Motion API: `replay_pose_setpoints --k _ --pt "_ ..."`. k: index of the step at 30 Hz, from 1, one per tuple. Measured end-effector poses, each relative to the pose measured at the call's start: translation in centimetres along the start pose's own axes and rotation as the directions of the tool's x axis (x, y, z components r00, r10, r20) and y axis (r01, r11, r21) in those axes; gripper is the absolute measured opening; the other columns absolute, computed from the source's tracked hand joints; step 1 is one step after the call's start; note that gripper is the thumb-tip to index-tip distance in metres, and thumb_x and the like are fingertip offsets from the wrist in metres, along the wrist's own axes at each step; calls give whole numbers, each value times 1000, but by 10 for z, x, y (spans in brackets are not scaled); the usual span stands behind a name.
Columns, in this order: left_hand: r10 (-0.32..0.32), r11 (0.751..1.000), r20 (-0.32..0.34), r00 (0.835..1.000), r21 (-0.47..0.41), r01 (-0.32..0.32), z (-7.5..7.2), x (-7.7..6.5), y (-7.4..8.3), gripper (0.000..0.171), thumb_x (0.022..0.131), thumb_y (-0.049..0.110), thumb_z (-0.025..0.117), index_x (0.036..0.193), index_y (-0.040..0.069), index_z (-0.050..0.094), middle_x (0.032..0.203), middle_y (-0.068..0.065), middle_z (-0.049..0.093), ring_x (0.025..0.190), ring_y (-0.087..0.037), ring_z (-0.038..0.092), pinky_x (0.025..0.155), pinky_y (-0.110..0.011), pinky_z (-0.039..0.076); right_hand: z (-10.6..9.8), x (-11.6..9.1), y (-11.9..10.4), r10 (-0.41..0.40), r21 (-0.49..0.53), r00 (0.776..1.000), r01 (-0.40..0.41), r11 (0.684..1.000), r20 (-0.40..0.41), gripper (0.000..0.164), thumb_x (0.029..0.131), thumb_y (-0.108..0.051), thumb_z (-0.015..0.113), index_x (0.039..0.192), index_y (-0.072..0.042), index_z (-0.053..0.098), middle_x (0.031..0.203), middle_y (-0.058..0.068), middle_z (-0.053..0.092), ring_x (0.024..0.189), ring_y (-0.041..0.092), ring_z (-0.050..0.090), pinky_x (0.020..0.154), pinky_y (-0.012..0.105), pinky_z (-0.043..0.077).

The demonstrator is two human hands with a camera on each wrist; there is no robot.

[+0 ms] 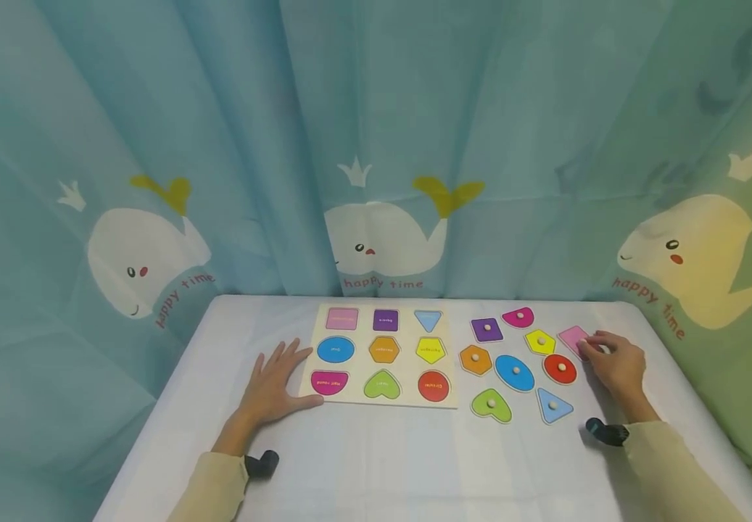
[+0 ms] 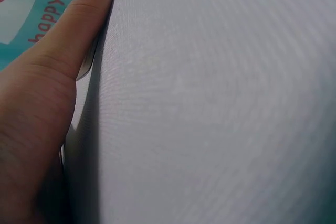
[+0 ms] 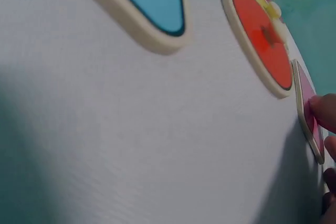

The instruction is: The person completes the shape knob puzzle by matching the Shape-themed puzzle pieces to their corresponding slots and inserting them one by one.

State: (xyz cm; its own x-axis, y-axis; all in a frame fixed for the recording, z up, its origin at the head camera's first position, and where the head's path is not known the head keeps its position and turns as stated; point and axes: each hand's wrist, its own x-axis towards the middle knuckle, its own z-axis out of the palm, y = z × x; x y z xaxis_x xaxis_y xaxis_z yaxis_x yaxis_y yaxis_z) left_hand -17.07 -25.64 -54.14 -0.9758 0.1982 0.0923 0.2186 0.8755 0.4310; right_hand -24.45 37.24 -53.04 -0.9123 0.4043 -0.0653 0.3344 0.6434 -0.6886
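Note:
A shape puzzle board [image 1: 364, 362] lies on the white table, with coloured, labelled shapes printed on it. My left hand [image 1: 270, 388] rests with spread fingers at the board's left edge, the thumb along the near left corner. In the left wrist view that thumb [image 2: 50, 82] lies beside the board's edge. To the right of the board, my right hand [image 1: 622, 368] pinches the small knob of the pink rectangle piece [image 1: 571, 335]. The right wrist view has this pink piece [image 3: 305, 93] low on the tabletop, fingertips on it; its knob is hidden there.
Loose knobbed pieces lie between board and right hand: red circle [image 1: 560, 370], yellow pentagon [image 1: 537, 348], blue oval [image 1: 509, 378], light blue triangle [image 1: 552, 415], green heart [image 1: 484, 409], orange hexagon [image 1: 469, 366], purple square [image 1: 480, 333] and magenta half round [image 1: 513, 320]. A curtain [image 1: 258, 239] hangs behind.

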Motion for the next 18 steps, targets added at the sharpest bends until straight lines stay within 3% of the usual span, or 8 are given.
replay_pose_setpoints --k 4,12,18 --pt "2 1000 -3 1000 7 -2 2 0 1 98 75 67 78 154 17 47 164 -17 34 152 -45 22 118 -73 8 -6 -3 -5 -26 8 1000 26 1000 -7 49 103 -33 62 130 8 64 155 28 42 148 50 27 117 67 26" --pt "-12 1000 -12 1000 8 13 1 -3 2 98 74 65 79 153 16 49 164 -17 35 152 -45 22 118 -74 9 -11 -6 -38 -207 12 977 208 978 -43 43 102 -29 64 121 9 68 148 33 47 142 54 34 115 71 25" --pt "-2 1000 -22 1000 0 2 1 -3 3 98 74 66 79 153 16 49 164 -18 35 152 -45 22 118 -74 8 -4 -20 -71 -273 45 962 273 961 -17 43 102 -29 65 126 6 67 151 29 45 143 53 34 108 66 41"
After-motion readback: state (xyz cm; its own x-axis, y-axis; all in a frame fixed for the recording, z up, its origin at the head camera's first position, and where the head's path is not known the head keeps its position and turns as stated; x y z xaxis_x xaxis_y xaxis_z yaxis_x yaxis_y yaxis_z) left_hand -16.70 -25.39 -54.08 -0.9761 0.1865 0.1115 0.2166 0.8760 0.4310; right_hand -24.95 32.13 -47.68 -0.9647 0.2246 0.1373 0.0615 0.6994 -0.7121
